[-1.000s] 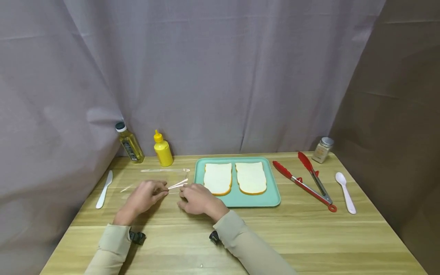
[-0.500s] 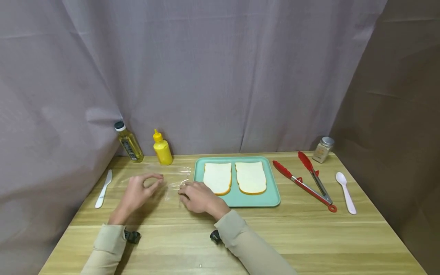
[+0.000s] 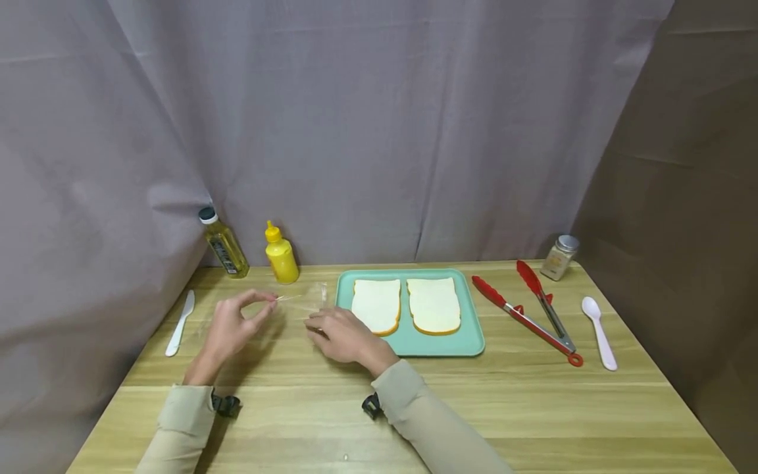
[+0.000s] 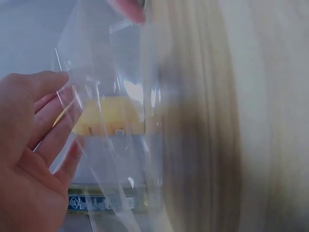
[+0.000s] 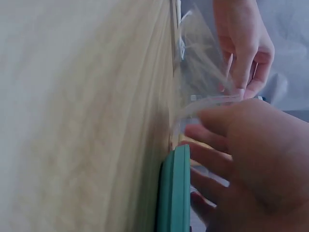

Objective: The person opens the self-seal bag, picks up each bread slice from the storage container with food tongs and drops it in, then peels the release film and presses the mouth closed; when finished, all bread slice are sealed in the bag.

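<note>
Pinching a clear plastic bag (image 3: 299, 304) left of centre in the frame, my left hand (image 3: 232, 327) lifts one edge between thumb and forefinger while my right hand (image 3: 339, 334) grips the other on the wooden table (image 3: 533, 401). Beyond them, two bread slices (image 3: 406, 305) lie on a teal tray (image 3: 474, 339).

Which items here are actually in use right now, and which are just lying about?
In use: clear plastic bag, pinched by left hand and held by right hand.

Lying about: tray with two bread slices, tongs, spoon, knife, yellow bottle, oil bottle, spice jar.
</note>
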Action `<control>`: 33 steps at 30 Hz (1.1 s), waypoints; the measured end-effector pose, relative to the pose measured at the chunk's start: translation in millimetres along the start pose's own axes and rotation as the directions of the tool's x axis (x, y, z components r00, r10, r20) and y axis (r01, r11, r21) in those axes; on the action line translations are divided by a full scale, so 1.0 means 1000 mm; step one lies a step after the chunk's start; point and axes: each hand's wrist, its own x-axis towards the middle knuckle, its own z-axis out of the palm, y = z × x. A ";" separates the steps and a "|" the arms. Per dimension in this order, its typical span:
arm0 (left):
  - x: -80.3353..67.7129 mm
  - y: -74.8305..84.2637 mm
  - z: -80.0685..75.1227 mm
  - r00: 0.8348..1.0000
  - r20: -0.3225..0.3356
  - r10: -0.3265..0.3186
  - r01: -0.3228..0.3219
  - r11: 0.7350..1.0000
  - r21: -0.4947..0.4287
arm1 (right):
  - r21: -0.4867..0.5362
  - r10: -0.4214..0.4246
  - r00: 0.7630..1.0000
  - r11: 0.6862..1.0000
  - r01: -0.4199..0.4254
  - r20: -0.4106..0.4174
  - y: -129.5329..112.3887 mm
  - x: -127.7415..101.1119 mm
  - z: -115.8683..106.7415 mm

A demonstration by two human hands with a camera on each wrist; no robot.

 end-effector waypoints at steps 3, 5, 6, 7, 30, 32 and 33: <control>0.001 0.000 -0.002 1.000 -0.001 -0.012 0.012 1.000 -0.009 | -0.001 0.008 0.999 1.000 -0.008 0.034 0.002 0.000 0.001; 0.002 0.000 -0.003 1.000 -0.006 -0.020 0.020 1.000 -0.012 | 0.004 0.021 0.999 1.000 -0.021 0.049 0.002 -0.001 0.000; 0.002 0.000 -0.004 1.000 -0.008 -0.025 0.024 1.000 -0.016 | 0.005 0.024 0.998 1.000 -0.024 0.050 0.002 -0.001 0.000; 0.002 0.001 -0.004 1.000 -0.010 -0.028 0.028 0.999 -0.021 | 0.009 0.028 0.998 1.000 -0.028 0.053 0.002 -0.001 0.000; -0.001 0.002 -0.002 1.000 -0.020 0.011 -0.011 1.000 -0.001 | 0.330 -0.002 0.990 0.943 0.048 -0.138 0.007 -0.008 -0.011; 0.000 0.002 -0.002 1.000 -0.021 0.016 -0.016 1.000 0.001 | 0.357 -0.010 0.983 0.931 0.076 -0.183 0.009 -0.012 -0.016; 0.001 0.002 -0.002 1.000 -0.023 0.017 -0.017 1.000 0.001 | 0.359 -0.016 0.977 0.929 0.093 -0.210 0.010 -0.014 -0.018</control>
